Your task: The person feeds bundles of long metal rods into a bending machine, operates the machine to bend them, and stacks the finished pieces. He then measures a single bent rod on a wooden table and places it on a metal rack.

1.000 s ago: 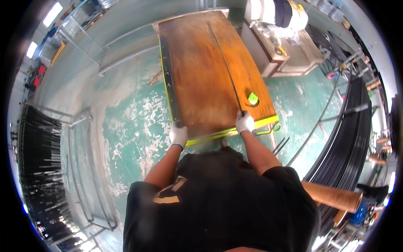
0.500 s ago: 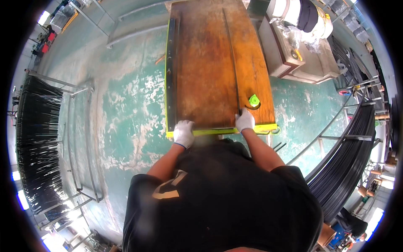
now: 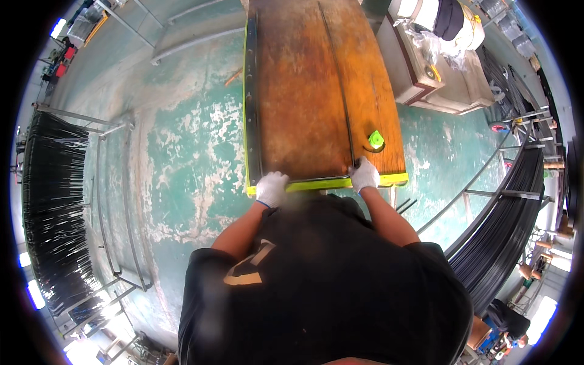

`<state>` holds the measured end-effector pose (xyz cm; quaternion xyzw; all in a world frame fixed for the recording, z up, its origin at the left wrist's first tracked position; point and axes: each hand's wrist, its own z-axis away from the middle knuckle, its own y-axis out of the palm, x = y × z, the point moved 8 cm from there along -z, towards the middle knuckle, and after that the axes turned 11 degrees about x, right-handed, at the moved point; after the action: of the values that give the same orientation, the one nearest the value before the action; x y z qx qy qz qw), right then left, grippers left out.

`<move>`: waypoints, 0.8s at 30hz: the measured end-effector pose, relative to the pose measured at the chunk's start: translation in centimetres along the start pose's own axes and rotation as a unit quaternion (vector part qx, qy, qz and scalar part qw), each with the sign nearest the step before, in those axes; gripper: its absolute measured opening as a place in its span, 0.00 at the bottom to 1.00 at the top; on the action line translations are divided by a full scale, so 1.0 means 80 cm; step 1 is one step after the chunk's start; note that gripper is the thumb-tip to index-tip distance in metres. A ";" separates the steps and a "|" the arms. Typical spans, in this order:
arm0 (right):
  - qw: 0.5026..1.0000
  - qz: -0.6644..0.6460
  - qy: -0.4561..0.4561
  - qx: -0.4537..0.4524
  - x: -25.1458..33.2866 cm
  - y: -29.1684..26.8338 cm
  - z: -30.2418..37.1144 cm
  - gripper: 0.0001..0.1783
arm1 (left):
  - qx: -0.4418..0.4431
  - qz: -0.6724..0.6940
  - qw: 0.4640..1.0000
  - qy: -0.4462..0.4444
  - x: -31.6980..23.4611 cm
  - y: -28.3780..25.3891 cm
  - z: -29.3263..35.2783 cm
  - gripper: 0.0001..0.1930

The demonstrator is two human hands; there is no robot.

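A brown wooden tabletop (image 3: 304, 103) with a bright yellow-green edge lies in front of me. My left hand (image 3: 272, 187), in a white knit glove, is curled over its near left corner, where a thin black strip along the near edge (image 3: 319, 178) meets the long black strip (image 3: 253, 103) on the left side. My right hand (image 3: 365, 175), also gloved, closes around the near end of another long black strip (image 3: 342, 91) running away from me. The fingertips of both hands are partly hidden. Beyond the right hand sits a small bright green object (image 3: 376, 140), perhaps a tape measure.
Racks of black strips stand at left (image 3: 55, 201) and right (image 3: 508, 225). Behind the table's right side is a beige cabinet (image 3: 420, 67) bearing wrapped rolls (image 3: 447, 24). Metal rails (image 3: 126, 201) stand on the worn green floor. A person (image 3: 510, 317) is at far lower right.
The table and both hands appear slightly higher and further right in the picture. Both hands stay at the near ends of the strips.
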<state>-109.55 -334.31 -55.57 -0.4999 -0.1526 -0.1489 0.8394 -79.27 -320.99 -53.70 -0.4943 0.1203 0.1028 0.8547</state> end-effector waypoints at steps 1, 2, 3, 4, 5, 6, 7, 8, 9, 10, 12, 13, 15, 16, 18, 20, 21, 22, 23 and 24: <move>1.000 0.004 0.007 0.005 0.002 -0.002 0.001 0.21 | 0.000 0.003 1.000 -0.005 0.006 0.003 -0.005 0.10; 1.000 0.009 0.014 0.010 0.003 -0.001 0.002 0.21 | 0.003 0.003 1.000 -0.006 0.009 0.009 -0.007 0.10; 1.000 0.009 0.021 0.008 0.002 0.001 0.004 0.21 | 0.005 0.004 1.000 -0.006 0.011 0.015 -0.008 0.10; 1.000 0.009 0.027 0.004 0.000 0.001 0.004 0.22 | 0.006 0.004 1.000 -0.006 0.013 0.016 -0.011 0.10; 0.999 0.009 0.032 -0.001 -0.001 0.002 0.002 0.22 | -0.003 0.004 1.000 -0.006 0.016 0.021 -0.013 0.10; 0.999 0.009 0.032 -0.003 -0.002 0.002 -0.001 0.22 | -0.014 0.002 1.000 -0.001 0.017 0.022 -0.016 0.09; 0.999 0.008 0.032 -0.003 -0.002 0.004 -0.002 0.22 | -0.023 0.000 1.000 0.003 0.018 0.023 -0.015 0.09; 0.999 0.008 0.032 -0.004 -0.004 0.006 -0.003 0.23 | -0.032 -0.002 0.999 0.008 0.020 0.024 -0.014 0.09; 0.999 -0.002 0.036 -0.005 -0.006 0.007 -0.004 0.22 | -0.048 -0.002 0.999 0.019 0.019 0.024 -0.014 0.08; 0.999 -0.009 0.040 -0.006 -0.006 0.005 -0.003 0.22 | -0.063 0.001 0.997 0.031 0.019 0.025 -0.012 0.08; 0.999 -0.014 0.044 -0.012 -0.009 0.005 -0.008 0.22 | -0.082 -0.004 0.996 0.046 0.019 0.028 -0.012 0.08; 0.999 -0.012 0.046 -0.015 -0.012 0.006 -0.011 0.22 | -0.084 -0.012 0.995 0.049 0.019 0.029 -0.014 0.08; 0.999 -0.010 0.039 -0.024 -0.016 0.010 -0.014 0.22 | -0.096 -0.015 0.994 0.058 0.018 0.030 -0.013 0.08; 0.999 -0.014 0.039 -0.023 -0.020 0.012 -0.015 0.22 | -0.098 -0.017 0.993 0.057 0.017 0.028 -0.011 0.08; 0.999 -0.022 0.037 -0.021 -0.029 0.017 -0.018 0.23 | -0.101 -0.019 0.993 0.057 0.014 0.024 -0.010 0.07; 0.999 -0.028 0.038 -0.011 -0.024 0.014 -0.016 0.22 | -0.072 -0.016 0.997 0.039 0.014 0.020 -0.012 0.10; 0.999 -0.031 0.039 -0.007 -0.022 0.014 -0.014 0.21 | -0.060 -0.011 0.998 0.031 0.015 0.018 -0.011 0.11; 0.999 -0.030 0.034 -0.007 -0.020 0.016 -0.014 0.21 | -0.050 -0.007 0.998 0.022 0.016 0.014 -0.010 0.13; 0.999 -0.030 0.029 -0.007 -0.018 0.018 -0.014 0.21 | -0.043 0.004 0.999 0.007 0.021 0.017 -0.011 0.18; 0.999 -0.029 0.024 -0.007 -0.016 0.019 -0.013 0.21 | -0.047 0.002 0.999 0.007 0.022 0.019 -0.011 0.18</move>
<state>-110.04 -334.43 -57.75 -0.4974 -0.1458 -0.1861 0.8347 -78.14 -320.89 -55.92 -0.5343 0.1229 0.1066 0.8295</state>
